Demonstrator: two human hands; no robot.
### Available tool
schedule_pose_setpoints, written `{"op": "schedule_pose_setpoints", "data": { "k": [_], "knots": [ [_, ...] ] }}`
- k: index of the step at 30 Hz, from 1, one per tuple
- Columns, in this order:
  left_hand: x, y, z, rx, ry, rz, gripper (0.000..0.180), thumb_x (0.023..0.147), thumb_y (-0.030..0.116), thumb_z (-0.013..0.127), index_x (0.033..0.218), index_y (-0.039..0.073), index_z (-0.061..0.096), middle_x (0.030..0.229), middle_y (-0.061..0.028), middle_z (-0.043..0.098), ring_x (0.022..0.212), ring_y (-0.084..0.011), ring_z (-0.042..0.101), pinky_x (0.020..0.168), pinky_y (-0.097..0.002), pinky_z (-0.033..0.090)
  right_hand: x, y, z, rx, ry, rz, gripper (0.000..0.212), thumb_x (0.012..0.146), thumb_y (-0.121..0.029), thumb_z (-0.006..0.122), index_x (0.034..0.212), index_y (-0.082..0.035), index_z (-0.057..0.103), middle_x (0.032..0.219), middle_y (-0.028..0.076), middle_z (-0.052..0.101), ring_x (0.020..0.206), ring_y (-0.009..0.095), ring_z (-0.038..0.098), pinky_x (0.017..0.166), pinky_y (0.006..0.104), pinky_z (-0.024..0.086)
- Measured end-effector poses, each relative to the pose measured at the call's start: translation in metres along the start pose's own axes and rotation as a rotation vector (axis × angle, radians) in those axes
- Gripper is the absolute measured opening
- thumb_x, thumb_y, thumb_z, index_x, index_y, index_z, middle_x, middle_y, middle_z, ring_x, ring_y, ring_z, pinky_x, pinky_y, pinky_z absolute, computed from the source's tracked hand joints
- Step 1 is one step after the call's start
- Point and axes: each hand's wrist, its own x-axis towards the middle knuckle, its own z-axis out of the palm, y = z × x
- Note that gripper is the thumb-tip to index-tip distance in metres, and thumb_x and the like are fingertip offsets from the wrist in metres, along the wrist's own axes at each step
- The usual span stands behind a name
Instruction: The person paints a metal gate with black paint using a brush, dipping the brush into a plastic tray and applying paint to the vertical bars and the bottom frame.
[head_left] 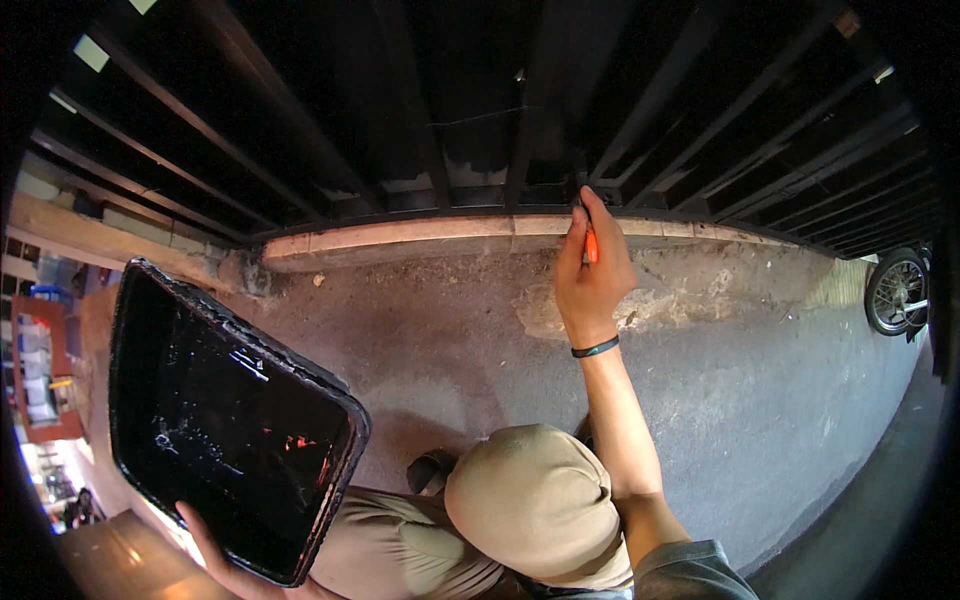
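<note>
My right hand (596, 280) is closed round the orange handle of a paintbrush (592, 246), its arm stretched forward. The brush's far end meets the foot of a black barred gate (440, 195), where its bristles are lost against the dark metal. At the lower left my left hand (215, 560) grips a rectangular black tub (345, 395) by its near side, thumb over the rim and the other fingers hidden beneath. Glossy black paint (250, 410) lies in the tub, which is tilted, and dried paint crusts its rim.
A pale raised kerb (400, 240) runs along the gate's foot. Grey, stained concrete floor (720, 400) stretches between it and my bent knee (535, 490). A motorcycle wheel (896, 292) stands at the far right. Shelves with assorted goods (45, 370) are at the far left.
</note>
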Motion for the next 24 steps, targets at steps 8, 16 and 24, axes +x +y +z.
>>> {"op": "schedule_pose_setpoints", "data": {
  "k": [8,16,24],
  "knots": [
    [0.000,-0.007,-0.003,-0.116,-0.036,-0.080,0.086,0.091,0.032,0.069,0.162,-0.005,0.036,0.159,-0.0295,0.043,0.148,-0.0399,0.044,0.126,-0.0490,0.032,-0.034,0.030,0.006,-0.065,-0.076,-0.025,0.025,0.100,-0.010,0.070,0.125,-0.004,0.070,0.112,0.016,0.076,0.094,0.032,0.077,0.075,0.0374,0.063],
    [0.009,0.006,0.003,-0.522,-0.006,-0.329,0.075,0.092,0.029,0.075,0.156,0.000,0.048,0.153,-0.0226,0.053,0.139,-0.0348,0.054,0.120,-0.0478,0.042,-0.026,0.016,0.004,0.008,-0.113,0.101,0.020,0.101,-0.010,0.070,0.120,-0.002,0.072,0.105,0.018,0.077,0.093,0.034,0.077,0.075,0.0388,0.061],
    [0.042,0.015,0.000,-1.296,0.176,-1.107,0.049,0.104,0.033,0.066,0.144,0.004,0.062,0.142,-0.0105,0.066,0.124,-0.0285,0.066,0.105,-0.0460,0.056,0.031,-0.024,-0.032,0.058,-0.061,-0.042,0.023,0.101,-0.007,0.070,0.123,-0.001,0.074,0.113,0.018,0.078,0.090,0.030,0.078,0.076,0.0359,0.062]
  ]
}}
